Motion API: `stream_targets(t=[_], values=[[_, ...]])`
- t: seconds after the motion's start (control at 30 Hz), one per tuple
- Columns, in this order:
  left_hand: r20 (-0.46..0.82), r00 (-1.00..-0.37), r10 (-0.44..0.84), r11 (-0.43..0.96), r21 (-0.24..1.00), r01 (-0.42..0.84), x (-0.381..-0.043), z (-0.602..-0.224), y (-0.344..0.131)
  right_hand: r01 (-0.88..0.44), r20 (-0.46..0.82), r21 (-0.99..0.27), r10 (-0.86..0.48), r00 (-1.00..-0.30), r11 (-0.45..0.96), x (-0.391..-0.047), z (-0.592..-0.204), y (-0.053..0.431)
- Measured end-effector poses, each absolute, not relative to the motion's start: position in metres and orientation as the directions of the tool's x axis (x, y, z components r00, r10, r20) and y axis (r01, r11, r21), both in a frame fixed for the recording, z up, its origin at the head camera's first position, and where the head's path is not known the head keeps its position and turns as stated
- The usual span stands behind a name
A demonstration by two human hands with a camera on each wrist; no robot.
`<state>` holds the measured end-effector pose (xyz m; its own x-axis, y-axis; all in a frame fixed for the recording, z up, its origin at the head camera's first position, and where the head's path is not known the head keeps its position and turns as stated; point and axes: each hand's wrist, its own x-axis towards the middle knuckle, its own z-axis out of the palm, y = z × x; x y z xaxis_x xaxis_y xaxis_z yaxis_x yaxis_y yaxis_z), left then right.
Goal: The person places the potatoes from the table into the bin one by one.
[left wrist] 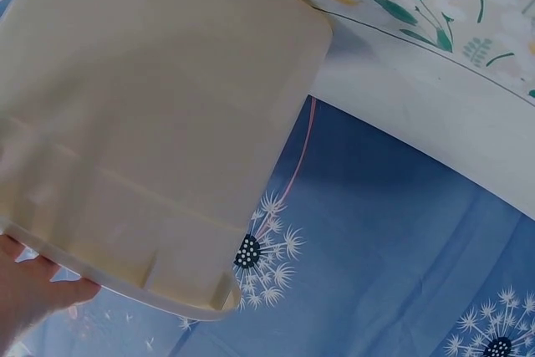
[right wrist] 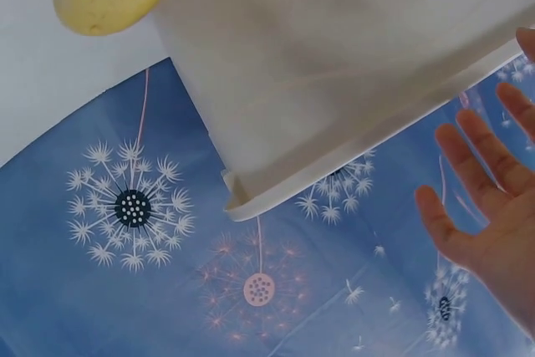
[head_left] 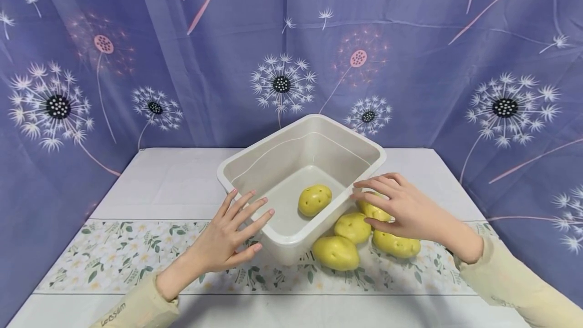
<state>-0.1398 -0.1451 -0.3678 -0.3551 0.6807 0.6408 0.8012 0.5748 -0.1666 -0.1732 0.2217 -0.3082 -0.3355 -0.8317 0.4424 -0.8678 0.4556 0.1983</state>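
Observation:
A light grey plastic bin [head_left: 273, 176] stands turned at an angle on the table. Inside it, a yellow potato [head_left: 315, 200] lies on the floor near the right wall. My left hand [head_left: 227, 237] is at the bin's left front rim with fingers spread; the left wrist view shows its fingertips [left wrist: 79, 290] against the rim. Beside the right rim, my right hand [head_left: 403, 209] hovers over several potatoes with loosely bent, spread fingers and nothing in its grasp. Those include a front potato [head_left: 336, 253], a middle potato [head_left: 352, 228] and a right potato [head_left: 396, 245]; another is partly hidden by the hand.
A floral runner [head_left: 150, 252] crosses the white table [head_left: 177, 181]. Blue-purple curtains [head_left: 205, 80] with dandelion prints enclose the back and both sides. The bin's far corner comes close to the back curtain.

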Motion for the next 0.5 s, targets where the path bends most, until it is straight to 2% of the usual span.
stream_targets(t=[0.5], values=[[0.658,-0.344,0.67,0.57,-0.159,0.806,-0.142,-0.37,-0.145,-0.881,0.509,0.195,-0.813,-0.284,0.43,-0.153,-0.327,0.214]])
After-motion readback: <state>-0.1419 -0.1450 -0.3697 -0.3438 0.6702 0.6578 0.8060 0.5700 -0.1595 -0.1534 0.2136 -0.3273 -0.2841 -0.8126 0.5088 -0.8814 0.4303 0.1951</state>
